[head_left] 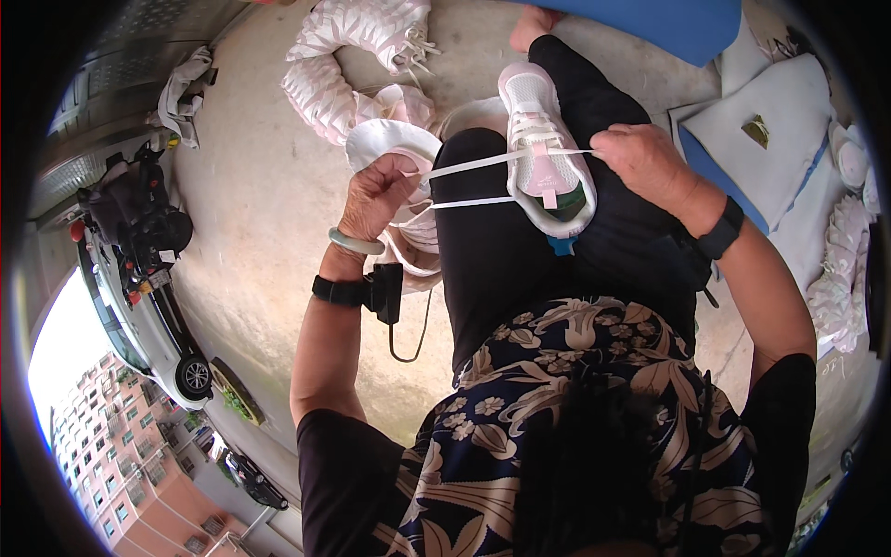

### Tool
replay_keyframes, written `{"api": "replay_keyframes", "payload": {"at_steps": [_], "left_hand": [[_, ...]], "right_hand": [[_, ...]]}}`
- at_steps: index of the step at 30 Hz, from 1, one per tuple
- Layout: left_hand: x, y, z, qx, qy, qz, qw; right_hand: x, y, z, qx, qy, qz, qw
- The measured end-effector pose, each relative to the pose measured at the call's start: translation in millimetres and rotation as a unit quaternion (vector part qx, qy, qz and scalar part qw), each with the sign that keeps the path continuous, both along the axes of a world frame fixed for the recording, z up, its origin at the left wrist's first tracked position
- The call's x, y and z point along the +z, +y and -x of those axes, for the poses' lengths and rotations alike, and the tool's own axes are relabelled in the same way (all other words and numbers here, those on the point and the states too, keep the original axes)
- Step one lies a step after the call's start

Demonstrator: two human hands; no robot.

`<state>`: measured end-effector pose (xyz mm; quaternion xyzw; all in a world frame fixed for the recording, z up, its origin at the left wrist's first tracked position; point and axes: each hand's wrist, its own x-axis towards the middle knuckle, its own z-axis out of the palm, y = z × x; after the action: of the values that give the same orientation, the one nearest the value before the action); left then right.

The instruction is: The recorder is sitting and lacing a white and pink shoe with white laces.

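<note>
A pale pink and white sneaker (pixel 536 93) rests on my black-trousered thighs, its toe pointing away and its heel opening toward me. White shoelace (pixel 478 164) runs through its upper eyelets and stretches tight across the tongue. My left hand (pixel 379 197), wearing a bangle, pinches the lace to the left of the shoe. A second white strand (pixel 473 202) runs from the shoe toward that side. To the right, my right hand (pixel 645 165) has thumb and fingers closed on the lace. Behind my left hand is a white rounded piece (pixel 390 139); its kind is unclear.
A curved row of pink and white shoe uppers (pixel 320 88) lies on the concrete floor at the far left. Pale sheets (pixel 761 130) and more uppers (pixel 840 269) lie to the right. A blue mat (pixel 650 23) is ahead; a motorbike (pixel 139 209) stands left.
</note>
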<state>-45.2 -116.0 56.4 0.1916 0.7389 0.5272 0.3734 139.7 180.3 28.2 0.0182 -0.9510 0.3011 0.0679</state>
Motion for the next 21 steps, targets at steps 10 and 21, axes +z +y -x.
{"api": "replay_keyframes", "payload": {"at_steps": [10, 21], "left_hand": [[5, -26, -6, -0.146, 0.429, 0.166, 0.876], [13, -146, 35, -0.048, 0.538, 0.403, 0.739]], "right_hand": [[-16, 31, -42, -0.051, 0.011, -0.069, 0.996], [-38, 191, -183, -0.141, -0.036, -0.261, 0.954]]}}
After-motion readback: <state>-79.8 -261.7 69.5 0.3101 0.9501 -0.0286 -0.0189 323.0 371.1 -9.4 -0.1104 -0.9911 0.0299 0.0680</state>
